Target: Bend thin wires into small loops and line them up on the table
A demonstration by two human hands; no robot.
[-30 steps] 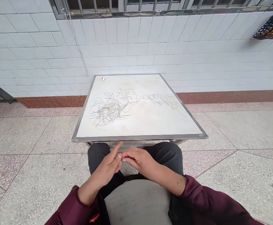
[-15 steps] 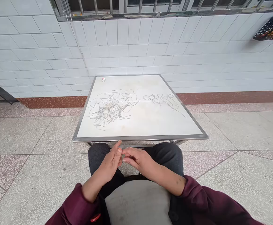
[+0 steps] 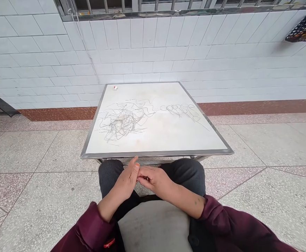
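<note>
My left hand (image 3: 127, 179) and my right hand (image 3: 156, 179) meet above my lap, just before the table's near edge. The left hand's thumb and index finger are stretched out, pointing up and forward; its other fingers are mostly hidden. My right hand's fingers are bent and pressed together, their tips touching the left hand beside its thumb. Whether anything lies between those fingertips is hidden. In front stands a low table (image 3: 163, 136) with a white top and grey metal rim. Dark scribbled lines (image 3: 122, 122) cover its left part, and looped lines (image 3: 181, 109) its right.
A tiny red-and-white object (image 3: 115, 88) sits at the table's far left corner. Behind the table rises a white tiled wall (image 3: 153, 54) with a barred window (image 3: 156, 6) above. A patterned bag (image 3: 303, 28) hangs upper right. Speckled tiles make up the floor (image 3: 58, 199).
My hands have drawn slightly closer, with the right fingertips further behind the left thumb. My left forearm has shifted a little to the right. The table and its markings look the same.
</note>
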